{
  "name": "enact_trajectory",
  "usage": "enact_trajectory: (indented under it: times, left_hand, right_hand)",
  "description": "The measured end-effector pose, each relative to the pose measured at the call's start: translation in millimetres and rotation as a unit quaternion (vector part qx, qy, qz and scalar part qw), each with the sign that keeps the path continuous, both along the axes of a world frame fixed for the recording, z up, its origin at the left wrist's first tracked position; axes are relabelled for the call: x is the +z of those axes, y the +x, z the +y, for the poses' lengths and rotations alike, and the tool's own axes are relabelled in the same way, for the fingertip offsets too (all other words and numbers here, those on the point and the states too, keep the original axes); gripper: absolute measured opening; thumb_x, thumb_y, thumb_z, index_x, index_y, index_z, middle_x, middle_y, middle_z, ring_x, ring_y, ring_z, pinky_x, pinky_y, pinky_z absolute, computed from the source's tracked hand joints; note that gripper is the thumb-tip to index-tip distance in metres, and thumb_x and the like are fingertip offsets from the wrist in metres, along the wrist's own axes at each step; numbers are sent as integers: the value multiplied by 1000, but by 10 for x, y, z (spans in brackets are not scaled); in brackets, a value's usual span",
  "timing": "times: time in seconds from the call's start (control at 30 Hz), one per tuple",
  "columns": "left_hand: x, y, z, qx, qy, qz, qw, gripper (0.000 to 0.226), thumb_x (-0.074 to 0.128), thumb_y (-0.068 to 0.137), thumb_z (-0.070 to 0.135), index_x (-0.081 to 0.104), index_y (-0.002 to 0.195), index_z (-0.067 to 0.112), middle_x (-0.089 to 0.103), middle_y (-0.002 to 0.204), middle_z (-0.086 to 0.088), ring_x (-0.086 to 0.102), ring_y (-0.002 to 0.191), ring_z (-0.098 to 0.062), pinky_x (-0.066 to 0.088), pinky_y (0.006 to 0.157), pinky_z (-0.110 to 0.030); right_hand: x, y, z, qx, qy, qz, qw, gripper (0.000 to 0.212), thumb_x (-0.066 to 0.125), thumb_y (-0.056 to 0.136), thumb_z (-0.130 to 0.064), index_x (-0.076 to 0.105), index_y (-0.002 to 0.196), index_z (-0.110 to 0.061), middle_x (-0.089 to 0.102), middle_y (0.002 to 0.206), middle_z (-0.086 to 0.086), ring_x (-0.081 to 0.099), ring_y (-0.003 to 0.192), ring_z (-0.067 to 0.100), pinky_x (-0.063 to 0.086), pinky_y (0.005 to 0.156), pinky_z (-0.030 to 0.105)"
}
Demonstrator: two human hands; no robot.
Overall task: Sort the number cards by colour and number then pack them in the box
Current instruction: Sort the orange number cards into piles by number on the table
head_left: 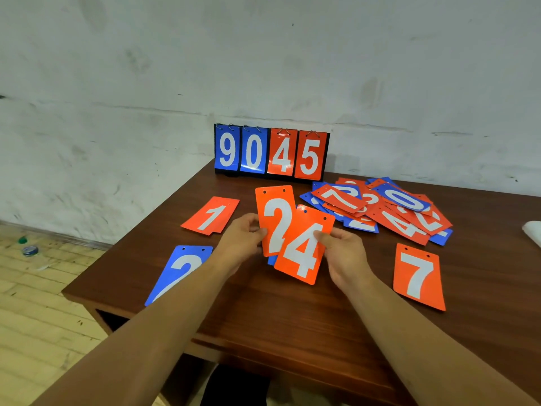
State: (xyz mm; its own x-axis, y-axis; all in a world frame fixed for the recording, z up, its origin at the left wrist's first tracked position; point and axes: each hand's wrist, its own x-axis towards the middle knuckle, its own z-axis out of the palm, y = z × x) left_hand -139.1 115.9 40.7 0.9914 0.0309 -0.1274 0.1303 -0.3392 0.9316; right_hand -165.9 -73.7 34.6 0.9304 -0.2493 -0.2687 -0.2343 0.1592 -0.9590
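Observation:
My left hand (241, 238) grips an orange card numbered 2 (275, 212) above the table's middle. My right hand (344, 253) pinches an orange card numbered 4 (303, 250), which overlaps the 2 in front. A blue card edge (272, 260) peeks out beneath them. Flat on the table lie an orange 1 card (211, 215) at far left, a blue 2 card (178, 272) at near left, partly hidden by my left forearm, and an orange 7 card (418, 276) at right. A loose pile of orange and blue cards (380, 209) spreads at the far right.
A flip scoreboard (270, 153) showing blue 9, 0 and orange 4, 5 stands at the back against the wall. The brown wooden table (292, 315) has its left edge near the blue card. A white object (532, 231) sits at the right border.

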Motion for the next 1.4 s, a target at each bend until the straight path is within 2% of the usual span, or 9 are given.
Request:
enact_trajectory:
  times: [0.27,0.47,0.63,0.8,0.87,0.93,1.1,1.23,1.4]
  left_hand:
    - [-15,516,187,102,233,-35,967,33,56,97,21,55,128,10,59,129,-11,57,117,-25,47,96,-34]
    - [-69,818,84,38,396,18,917,44,62,93,24,54,133,10,61,129,-12,59,117,-27,46,103,-37]
    - [-173,828,2,13,428,20,904,40,63,93,24,55,129,10,58,127,-12,57,117,-26,47,101,-36]
    - [-52,542,-121,42,308,-126,942,25,58,95,33,62,113,17,61,113,-2,60,97,-14,50,85,-28]
    - [36,340,-258,-2,119,-65,991,27,58,92,44,64,103,20,67,101,3,65,92,-14,55,84,-35]
    - [104,123,-388,-55,-35,34,997,20,60,92,43,63,97,23,68,99,5,68,94,-17,56,87,-39]
    - [0,-119,-455,-83,-7,18,996,24,61,95,26,61,118,19,69,108,5,69,88,-9,58,75,-27]
    - [-97,-211,-366,-1,31,-15,999,27,57,97,26,58,123,20,63,110,5,61,86,-6,51,67,-23]
    - [-151,-235,-285,60,55,-34,996,31,53,99,26,53,129,18,54,122,5,51,95,-8,43,69,-24]
  right_hand:
    - [-20,173,-144,-23,-35,19,999,29,62,93,-14,62,122,-10,69,113,9,67,88,20,54,80,40]
    - [-59,282,-294,-33,-39,16,999,17,62,93,-16,62,110,-14,67,96,2,66,84,18,54,74,35]
    - [-94,314,-311,-19,-55,11,998,8,62,93,-17,60,102,-18,65,87,-2,67,82,17,55,80,39]
    - [-45,284,-323,-3,-23,-4,1000,11,63,93,-16,64,104,-15,70,99,3,70,91,22,56,87,44]
    - [-22,267,-326,4,8,-11,1000,5,64,92,-14,65,96,-16,71,98,4,70,92,24,55,90,47]
    - [1,226,-318,16,43,-19,999,7,64,91,-12,66,93,-19,72,99,5,71,93,26,54,91,50]
    - [26,75,-354,29,18,1,999,17,60,95,-18,63,112,-17,71,107,7,70,93,25,55,88,50]
    - [49,61,-502,-20,-68,1,997,23,54,99,-22,59,121,-16,66,98,0,65,78,13,54,65,31]
    - [12,345,-547,-50,-307,-14,950,31,63,93,-22,58,122,-13,61,125,7,62,110,22,51,86,33]
